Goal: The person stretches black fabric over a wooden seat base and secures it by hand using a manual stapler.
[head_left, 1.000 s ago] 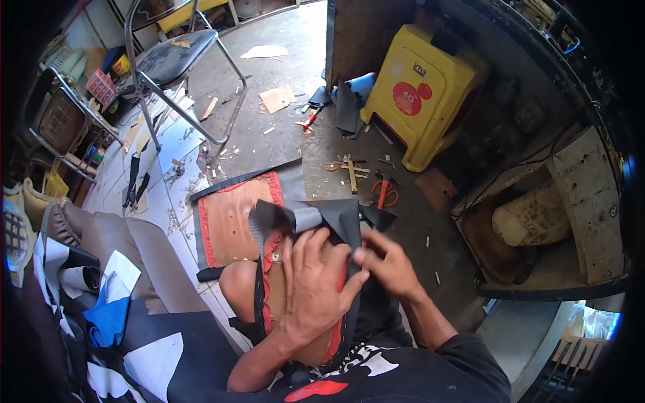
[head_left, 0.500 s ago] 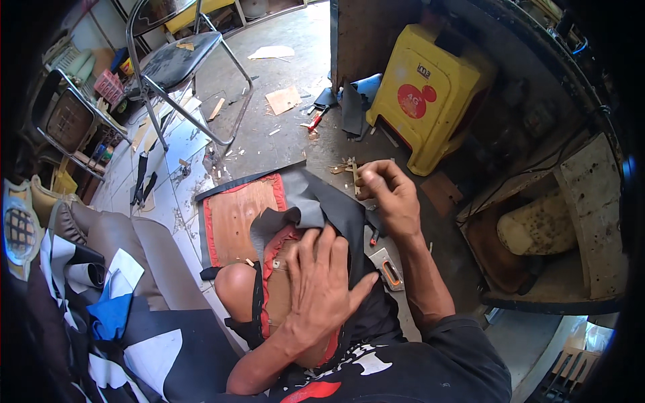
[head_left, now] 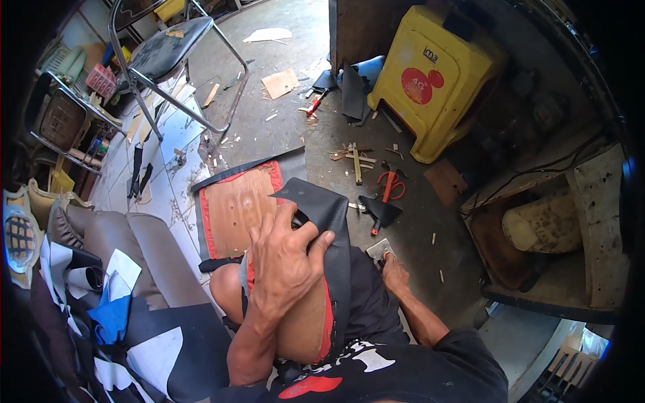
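Note:
Across my lap lies a wooden board (head_left: 299,332) edged with red cloth and stapled black vinyl. My left hand (head_left: 282,258) presses over the board, its fingers bent round a folded flap of black vinyl (head_left: 314,201) and the thumb on top. Low at the right, my right hand (head_left: 395,274) is closed on a metal staple gun (head_left: 377,249) near the floor; part of the tool is hidden by the fingers. A second wooden panel (head_left: 235,208), also bordered in red and black, lies beyond my knee.
Red-handled scissors (head_left: 390,185), a yellow strip (head_left: 357,168) and wood scraps lie on the floor ahead. A yellow plastic stool (head_left: 413,74) stands at far right, near an open-fronted box (head_left: 598,228). A metal-framed chair (head_left: 171,50) is at far left; fabric offcuts (head_left: 158,356) lie beside me.
My right hand has left the yellow strip on the floor and come back to the staple gun. My left hand has shifted up and left, folding the vinyl flap over. The scissors have come into sight.

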A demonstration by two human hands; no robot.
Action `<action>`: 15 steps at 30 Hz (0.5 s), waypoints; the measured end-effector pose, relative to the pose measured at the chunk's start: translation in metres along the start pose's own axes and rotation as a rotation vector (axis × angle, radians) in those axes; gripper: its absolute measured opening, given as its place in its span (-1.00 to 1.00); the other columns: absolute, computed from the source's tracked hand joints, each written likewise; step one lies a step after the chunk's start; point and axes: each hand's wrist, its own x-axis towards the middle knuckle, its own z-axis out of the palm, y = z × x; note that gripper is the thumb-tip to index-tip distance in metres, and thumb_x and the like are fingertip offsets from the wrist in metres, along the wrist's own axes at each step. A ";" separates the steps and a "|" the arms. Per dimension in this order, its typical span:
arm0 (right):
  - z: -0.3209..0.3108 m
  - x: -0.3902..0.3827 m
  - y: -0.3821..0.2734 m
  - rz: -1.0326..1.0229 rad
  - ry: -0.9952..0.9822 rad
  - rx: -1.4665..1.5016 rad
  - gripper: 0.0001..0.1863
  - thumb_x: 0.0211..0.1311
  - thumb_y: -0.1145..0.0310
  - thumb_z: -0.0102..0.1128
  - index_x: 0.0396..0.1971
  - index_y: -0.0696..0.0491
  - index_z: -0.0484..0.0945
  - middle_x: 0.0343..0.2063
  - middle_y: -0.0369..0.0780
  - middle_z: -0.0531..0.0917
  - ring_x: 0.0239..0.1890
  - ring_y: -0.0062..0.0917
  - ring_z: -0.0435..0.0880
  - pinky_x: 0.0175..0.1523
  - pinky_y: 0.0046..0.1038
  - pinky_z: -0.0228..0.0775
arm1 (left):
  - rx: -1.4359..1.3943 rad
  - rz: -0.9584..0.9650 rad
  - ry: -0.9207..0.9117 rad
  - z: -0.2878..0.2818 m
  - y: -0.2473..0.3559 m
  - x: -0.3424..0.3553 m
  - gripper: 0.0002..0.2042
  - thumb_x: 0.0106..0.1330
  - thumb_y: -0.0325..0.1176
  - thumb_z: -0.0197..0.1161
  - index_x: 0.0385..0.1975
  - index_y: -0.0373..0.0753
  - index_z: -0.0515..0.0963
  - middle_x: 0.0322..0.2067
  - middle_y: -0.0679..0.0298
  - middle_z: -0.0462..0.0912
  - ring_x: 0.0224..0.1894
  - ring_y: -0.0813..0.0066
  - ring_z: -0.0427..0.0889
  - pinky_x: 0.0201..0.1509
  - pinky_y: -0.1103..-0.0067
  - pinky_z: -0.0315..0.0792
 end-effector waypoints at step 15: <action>-0.044 0.035 0.023 -0.022 -0.199 0.427 -0.34 0.25 0.06 0.24 0.26 0.16 0.47 -0.05 0.06 0.68 0.01 -0.15 0.72 0.14 -0.14 0.50 | -0.038 0.060 0.130 0.010 -0.009 0.004 -0.79 0.25 -0.28 0.46 -0.37 -0.33 0.68 -0.09 0.10 0.67 -0.01 0.02 0.63 0.07 0.20 0.39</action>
